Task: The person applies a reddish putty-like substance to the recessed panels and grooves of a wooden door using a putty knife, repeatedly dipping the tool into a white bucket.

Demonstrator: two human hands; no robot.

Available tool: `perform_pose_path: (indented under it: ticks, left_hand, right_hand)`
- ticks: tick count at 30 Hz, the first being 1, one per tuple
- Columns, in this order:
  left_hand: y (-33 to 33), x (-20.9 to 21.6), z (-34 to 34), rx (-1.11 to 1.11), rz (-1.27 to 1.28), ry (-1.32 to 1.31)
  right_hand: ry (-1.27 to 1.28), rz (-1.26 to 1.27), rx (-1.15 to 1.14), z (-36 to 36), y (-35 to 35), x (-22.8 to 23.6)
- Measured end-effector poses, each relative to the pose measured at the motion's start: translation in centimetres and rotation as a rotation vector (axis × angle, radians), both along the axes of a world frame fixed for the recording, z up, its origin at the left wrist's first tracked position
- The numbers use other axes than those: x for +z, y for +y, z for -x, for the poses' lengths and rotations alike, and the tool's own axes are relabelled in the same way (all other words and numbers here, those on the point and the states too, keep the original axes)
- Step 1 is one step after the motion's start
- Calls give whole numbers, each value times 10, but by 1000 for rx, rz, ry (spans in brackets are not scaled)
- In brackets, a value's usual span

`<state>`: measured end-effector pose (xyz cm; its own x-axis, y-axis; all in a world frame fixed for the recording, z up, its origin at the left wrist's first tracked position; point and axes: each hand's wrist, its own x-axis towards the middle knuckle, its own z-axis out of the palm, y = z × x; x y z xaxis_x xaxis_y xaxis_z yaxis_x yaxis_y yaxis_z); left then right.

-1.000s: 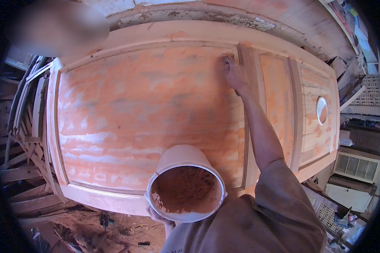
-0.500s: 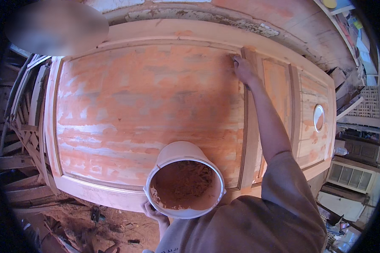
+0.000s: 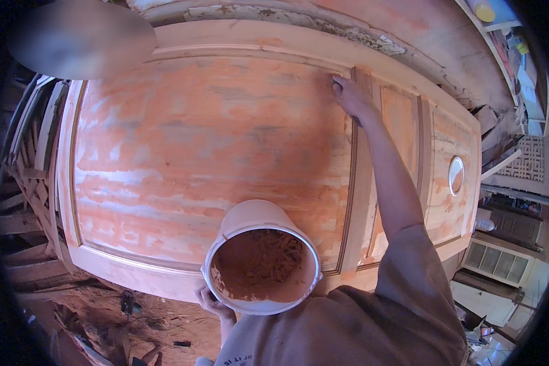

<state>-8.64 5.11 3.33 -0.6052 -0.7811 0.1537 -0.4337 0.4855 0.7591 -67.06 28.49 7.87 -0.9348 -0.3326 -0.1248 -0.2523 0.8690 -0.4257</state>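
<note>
A panelled wooden door (image 3: 219,146) lies flat before me, its big panel smeared with patchy orange filler. My right hand (image 3: 349,97) is down at that panel's far right corner, beside the cross rail. Its fingers are bent together at the surface; what they hold is hidden. Over the near edge of the door is a white bucket (image 3: 259,213), its mouth facing me, with reddish-brown paste (image 3: 268,265) inside. My left hand (image 3: 218,307) is curled below the bucket's left rim, at the door's edge. Whether it grips the bucket or the door is unclear.
A round white-rimmed disc or lid (image 3: 456,175) is on the door's right panel. Stacked timber pieces (image 3: 33,177) crowd the left side. Wood scraps cover the dusty floor (image 3: 183,317) below. A white-framed window sash (image 3: 497,261) stands at the right.
The whole view has shifted slightly, moving the door and bucket a little left in the picture. My right hand has slid only slightly at the panel corner. My left hand stays by the bucket.
</note>
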Motion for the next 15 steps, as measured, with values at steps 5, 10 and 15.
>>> perform_pose_path:
  ticks: [5,10,15]
  left_hand:
    - [2,-18,-26,60,-21,-5]
    - [2,-11,-27,114,-82,-25]
    - [5,-13,-20,150,-165,-3]
  right_hand:
    - [-3,-148,-73,-24,-7,-19]
    - [-108,-180,102,-63,5,4]
    - [-95,39,-90,-100,19,30]
